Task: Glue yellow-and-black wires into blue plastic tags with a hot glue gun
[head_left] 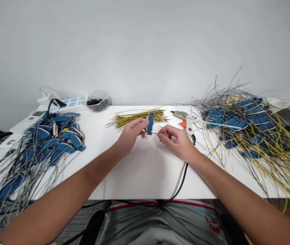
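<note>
Over the middle of the white table [132, 180]: left hand [134, 131], thumb and fingers closed on one blue piece [150, 123]; right hand [175, 140], curled, fingertips pinching a dark wire [154, 133] at its near end. Beyond: yellow-and-black wires [126, 119]. Right: glue gun [182, 115], wired blue pile [254, 115]. Left: second pile [62, 146]; farther, bowl [106, 104].

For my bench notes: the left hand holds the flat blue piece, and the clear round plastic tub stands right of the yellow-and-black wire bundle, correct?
Not quite: the head view shows the clear tub left of the wire bundle. The rest stands.
</note>
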Demonstrator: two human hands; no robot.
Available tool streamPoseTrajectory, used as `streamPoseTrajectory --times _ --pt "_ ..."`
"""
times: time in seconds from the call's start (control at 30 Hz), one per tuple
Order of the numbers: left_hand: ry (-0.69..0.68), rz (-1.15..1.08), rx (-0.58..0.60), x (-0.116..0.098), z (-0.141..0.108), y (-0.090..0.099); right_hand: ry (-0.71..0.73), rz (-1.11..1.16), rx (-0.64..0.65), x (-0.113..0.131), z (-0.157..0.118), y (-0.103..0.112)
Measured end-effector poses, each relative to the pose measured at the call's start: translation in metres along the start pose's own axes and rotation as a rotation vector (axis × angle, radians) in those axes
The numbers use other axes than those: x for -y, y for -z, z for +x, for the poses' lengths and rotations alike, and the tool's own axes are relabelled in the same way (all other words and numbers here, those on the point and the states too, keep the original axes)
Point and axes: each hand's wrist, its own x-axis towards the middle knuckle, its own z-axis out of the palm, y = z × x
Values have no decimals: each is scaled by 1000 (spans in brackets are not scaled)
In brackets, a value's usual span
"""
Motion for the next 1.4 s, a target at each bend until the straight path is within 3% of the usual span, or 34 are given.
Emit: streamPoseTrajectory --times 0.1,0.2,0.37,0.53,0.7,0.77,0.83,0.9,1.0,1.2,1.4 --pt "-5 -173 -164 2 8 5 -8 41 -23 -9 3 0" --pt "-23 -282 -257 2 14 10 69 -14 -19 -14 4 -3" --pt "-33 -305 -260 4 18 16 271 -138 10 -9 1 -4" --pt "-23 -251 -250 9 18 18 306 -273 -156 0 6 10" --pt "-25 -224 -264 9 18 17 188 -540 -172 -12 5 29" --pt "-21 -246 -274 9 18 16 116 -687 -241 -17 -1 38" --pt "-11 -287 -281 8 19 16 -42 -806 -364 -18 -7 48" --pt "6 -330 -280 7 19 16 -292 -899 -414 -17 -10 58" --pt "14 -356 -274 5 18 15 -525 -964 -312 -16 -4 65" --pt "-9 -289 -229 7 15 15 -601 -898 -212 -28 16 69" --pt "-24 -236 -205 12 16 17 -475 -691 -382 -33 11 73"
